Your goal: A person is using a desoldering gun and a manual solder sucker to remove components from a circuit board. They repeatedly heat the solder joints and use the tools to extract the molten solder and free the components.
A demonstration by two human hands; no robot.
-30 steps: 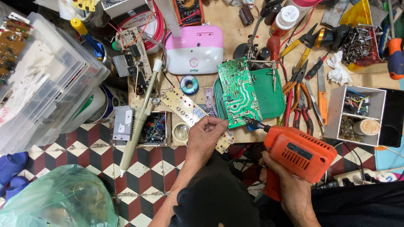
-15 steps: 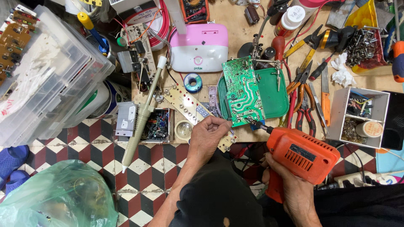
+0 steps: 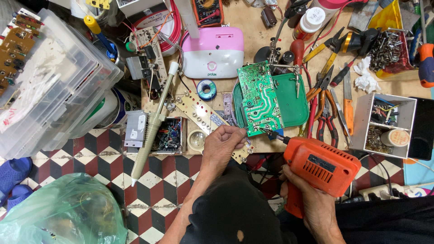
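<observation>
My right hand (image 3: 312, 203) grips the handle of an orange electric drill (image 3: 321, 165), whose bit tip points left and up at the lower edge of a green circuit board (image 3: 258, 98). The board lies tilted on a green tray (image 3: 294, 97) at the bench front. My left hand (image 3: 224, 143) rests at the board's lower left corner, its fingers pinched on that edge, and it covers the end of a long cream perforated strip board (image 3: 201, 112).
A pink and white box (image 3: 213, 52) stands behind the board. Pliers and cutters (image 3: 323, 97) lie right of the tray, then a white parts box (image 3: 384, 124). A cream solder sucker (image 3: 151, 126), clear plastic bins (image 3: 49, 86) and a green bag (image 3: 58, 214) are on the left.
The view has shifted a little; the drill and both hands hold almost the same place against the green board.
</observation>
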